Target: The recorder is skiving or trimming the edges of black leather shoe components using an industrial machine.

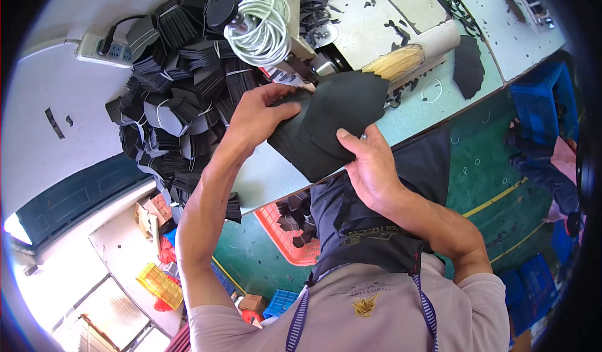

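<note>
Both hands are at a fanned stack of flat black cut pieces [332,123], which look like leather or a similar sheet material. My left hand [260,119] is closed at the stack's left side, thumb on top and fingertips partly hidden near the bench machine [329,60]. My right hand [370,167] grips the right edge of the stack, thumb above and the other fingers underneath. The stack lies over the front edge of the pale worktable [407,117], just in front of the machine.
Bundles of tied black pieces [169,117] are piled at the left. A coil of pale cord [260,29] hangs on the machine. One loose black piece [468,67] and scraps lie to the right. Below the table edge, a red basket [285,242] holds more pieces.
</note>
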The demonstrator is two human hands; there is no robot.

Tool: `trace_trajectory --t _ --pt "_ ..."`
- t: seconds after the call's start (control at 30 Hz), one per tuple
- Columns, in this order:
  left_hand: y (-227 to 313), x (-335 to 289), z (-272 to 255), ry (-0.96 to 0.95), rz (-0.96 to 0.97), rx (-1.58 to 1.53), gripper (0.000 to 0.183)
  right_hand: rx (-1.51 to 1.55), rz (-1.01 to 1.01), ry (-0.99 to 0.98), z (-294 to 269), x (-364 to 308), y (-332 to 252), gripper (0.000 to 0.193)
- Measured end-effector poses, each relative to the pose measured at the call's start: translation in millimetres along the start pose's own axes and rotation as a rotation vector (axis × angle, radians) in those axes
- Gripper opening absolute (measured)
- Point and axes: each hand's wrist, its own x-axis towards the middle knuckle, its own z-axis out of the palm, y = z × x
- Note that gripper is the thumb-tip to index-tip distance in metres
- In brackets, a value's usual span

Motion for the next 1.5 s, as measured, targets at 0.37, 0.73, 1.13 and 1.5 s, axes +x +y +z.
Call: trace_trajectory --t 0.37,0.73,1.13,1.5 --pt "-1 4 5 0.085 0.022 0.009 0.034 -0.017 -0.022 0.001 1 0 8 0.044" --pt "-6 -13 8 0.047 0.069 -0.097 0.035 -0.043 -0.068 0.045 -6 2 -1 0.038" --pt "7 2 8 -0.014 0.089 -0.109 0.032 0.041 0.001 0.091 -2 0 -3 0.038" --pt "10 4 8 0.013 0.057 0.047 0.038 0.025 0.018 0.098 -1 -2 -7 0.036"
